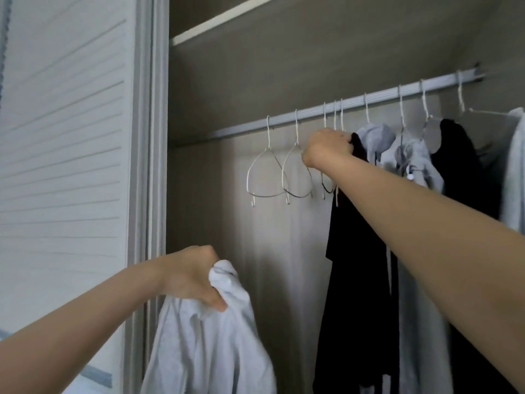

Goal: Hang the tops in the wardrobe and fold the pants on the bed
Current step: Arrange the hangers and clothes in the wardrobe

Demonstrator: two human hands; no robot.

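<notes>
1. The white top point(210, 336) hangs bunched from the left hand point(193, 277), low in the open wardrobe point(227, 89); the fingers are curled tight round a gathered fold of it, and the rest of the cloth drops straight down below the knuckles.

2. The right hand point(326, 147) is raised to the rail point(312, 112), its fingers curled over at the neck of a black top point(358, 251) that hangs there. Whether they grip the cloth or a hanger's wire is hidden behind the back of the hand — it cannot be told which.

3. Just above those fingers, three thin hooks sit close together on the rail. Their hangers run down behind the wrist, with only the lower ends showing below it.

4. To the left of the right hand's fingers hang two bare wire hangers point(270, 172), side by side and overlapping, each with a small hook at its lower corner.

5. Beyond the fingertips to the right, touching the black top, a pale grey hooded top point(375, 137) hangs; then another pale grey one point(412, 163), a second black garment point(460, 166) and a light one point(514, 166) at the frame's edge.

6. Well left of both hands stands the slatted white door point(62, 137) — above everything, a shelf point(227, 18) crosses the wardrobe.
</notes>
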